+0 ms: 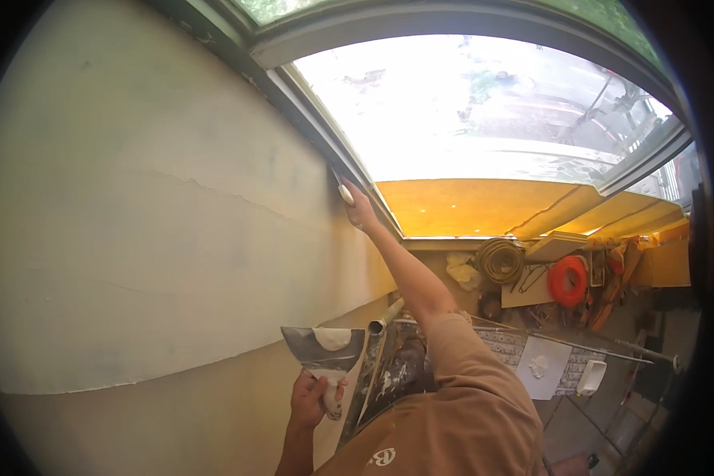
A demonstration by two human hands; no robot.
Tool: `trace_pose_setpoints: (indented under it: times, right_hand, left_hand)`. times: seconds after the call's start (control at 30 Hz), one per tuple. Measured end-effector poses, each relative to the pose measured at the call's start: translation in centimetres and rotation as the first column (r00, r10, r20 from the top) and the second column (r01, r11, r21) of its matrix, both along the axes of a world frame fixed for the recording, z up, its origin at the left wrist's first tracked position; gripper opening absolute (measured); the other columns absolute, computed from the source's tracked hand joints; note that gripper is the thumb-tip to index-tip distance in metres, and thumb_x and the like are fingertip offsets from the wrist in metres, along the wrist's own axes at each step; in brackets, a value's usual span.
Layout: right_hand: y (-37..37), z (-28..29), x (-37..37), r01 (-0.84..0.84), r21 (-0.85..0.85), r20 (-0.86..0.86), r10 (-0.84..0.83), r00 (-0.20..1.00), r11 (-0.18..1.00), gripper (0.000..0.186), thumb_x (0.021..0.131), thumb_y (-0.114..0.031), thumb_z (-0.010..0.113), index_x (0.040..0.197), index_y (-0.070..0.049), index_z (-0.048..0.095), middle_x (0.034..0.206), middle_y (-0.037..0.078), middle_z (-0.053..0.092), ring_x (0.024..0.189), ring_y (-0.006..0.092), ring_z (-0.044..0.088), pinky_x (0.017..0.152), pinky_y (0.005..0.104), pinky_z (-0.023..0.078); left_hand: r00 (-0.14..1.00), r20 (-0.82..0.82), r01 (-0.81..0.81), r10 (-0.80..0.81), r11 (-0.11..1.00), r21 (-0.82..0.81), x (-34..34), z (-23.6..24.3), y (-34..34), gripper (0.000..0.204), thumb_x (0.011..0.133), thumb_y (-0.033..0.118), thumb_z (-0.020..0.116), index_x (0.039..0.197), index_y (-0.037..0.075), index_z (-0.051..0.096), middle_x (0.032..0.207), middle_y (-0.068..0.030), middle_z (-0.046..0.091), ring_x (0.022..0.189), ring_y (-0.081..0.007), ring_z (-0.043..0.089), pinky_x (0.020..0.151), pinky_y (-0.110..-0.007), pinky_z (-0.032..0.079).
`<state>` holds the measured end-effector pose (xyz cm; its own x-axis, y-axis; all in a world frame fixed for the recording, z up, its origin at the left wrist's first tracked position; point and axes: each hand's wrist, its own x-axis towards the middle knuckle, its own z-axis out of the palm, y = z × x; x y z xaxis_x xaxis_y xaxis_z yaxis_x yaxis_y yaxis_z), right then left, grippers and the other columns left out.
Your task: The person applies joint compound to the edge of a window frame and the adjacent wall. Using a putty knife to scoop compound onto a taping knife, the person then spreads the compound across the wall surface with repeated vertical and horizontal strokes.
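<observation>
While the left hand point(308, 403) has its grip curled round the handle of a wide filling knife point(316, 361) bearing white filler point(332, 339), the right hand's point(360, 209) grip pinches a slim putty knife point(346, 193) at the wall point(174, 254) edge beside the window frame point(313, 123). Filling that edge seems the step in hand; next, a light, steady stroke along the frame looks called for.

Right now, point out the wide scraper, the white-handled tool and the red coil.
Wide scraper point(317, 359): head view, on its dark blade.
White-handled tool point(346, 194): head view, on its handle.
Red coil point(556, 284): head view, on its ring's left side.
</observation>
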<state>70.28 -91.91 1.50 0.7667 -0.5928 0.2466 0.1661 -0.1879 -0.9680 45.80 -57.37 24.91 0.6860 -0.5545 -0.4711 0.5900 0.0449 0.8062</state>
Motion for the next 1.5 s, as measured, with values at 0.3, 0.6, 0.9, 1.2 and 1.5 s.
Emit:
trace_pose_setpoints:
  times: [0.3, 0.6, 0.9, 1.2, 1.5]
  right_hand:
    - [12.4, 2.8, -12.6, -0.209, -0.059, 0.042, 0.211, 0.977, 0.976, 0.083, 0.074, 0.017, 0.057, 0.152, -0.009, 0.039, 0.151, 0.019, 0.046, 0.134, 0.0350, 0.051, 0.112, 0.0420, 0.040]
    - [4.1, 8.4, -11.4, -0.229, -0.028, -0.054, 0.227, 0.972, 0.973, 0.074, 0.078, 0.017, 0.048, 0.147, -0.010, 0.046, 0.144, 0.021, 0.053, 0.138, 0.0358, 0.047, 0.114, 0.0387, 0.037]
    - [-2.2, 8.6, 0.0, -0.111, -0.109, -0.052, 0.106, 0.993, 0.988, 0.071, 0.082, 0.009, 0.050, 0.150, -0.010, 0.041, 0.146, 0.021, 0.051, 0.138, 0.0352, 0.046, 0.112, 0.0360, 0.038]
    - [12.5, 10.3, -13.9, -0.300, -0.109, 0.113, 0.312, 0.943, 0.948, 0.075, 0.080, 0.014, 0.056, 0.150, -0.009, 0.042, 0.153, 0.018, 0.045, 0.142, 0.0327, 0.043, 0.117, 0.0404, 0.034]
    - [4.8, 17.8, -13.2, -0.211, -0.137, -0.010, 0.212, 0.977, 0.968, 0.078, 0.077, 0.017, 0.046, 0.150, -0.011, 0.043, 0.143, 0.023, 0.053, 0.136, 0.0416, 0.047, 0.112, 0.0409, 0.039]
  left_hand:
    - [0.998, -0.013, -0.054, 0.053, 0.998, -0.034, -0.7, 1.1, 0.8, 0.026, 0.103, 0.011, 0.052, 0.125, -0.002, 0.048, 0.102, -0.0224, 0.068, 0.076, -0.0235, 0.062, 0.073, -0.036, 0.052]
    - [0.997, 0.064, -0.036, 0.037, 0.999, -0.016, -2.1, 3.6, 0.4, 0.030, 0.102, 0.017, 0.054, 0.126, -0.001, 0.048, 0.098, -0.0220, 0.066, 0.073, -0.0245, 0.060, 0.069, -0.035, 0.050]
    - [0.994, 0.081, -0.070, 0.073, 0.997, -0.039, -3.4, 2.8, 1.9, 0.026, 0.103, 0.015, 0.050, 0.123, -0.001, 0.048, 0.099, -0.0222, 0.066, 0.071, -0.0239, 0.061, 0.067, -0.035, 0.051]
    - [0.994, 0.058, -0.093, 0.097, 0.994, -0.065, -3.3, 3.0, 3.1, 0.024, 0.104, 0.010, 0.047, 0.124, -0.003, 0.049, 0.103, -0.0204, 0.067, 0.076, -0.0205, 0.061, 0.071, -0.033, 0.052]
    - [0.974, 0.174, -0.128, 0.142, 0.988, -0.090, -4.6, 4.8, 2.8, 0.023, 0.103, 0.014, 0.050, 0.122, -0.001, 0.049, 0.099, -0.0226, 0.066, 0.071, -0.0233, 0.060, 0.067, -0.037, 0.051]
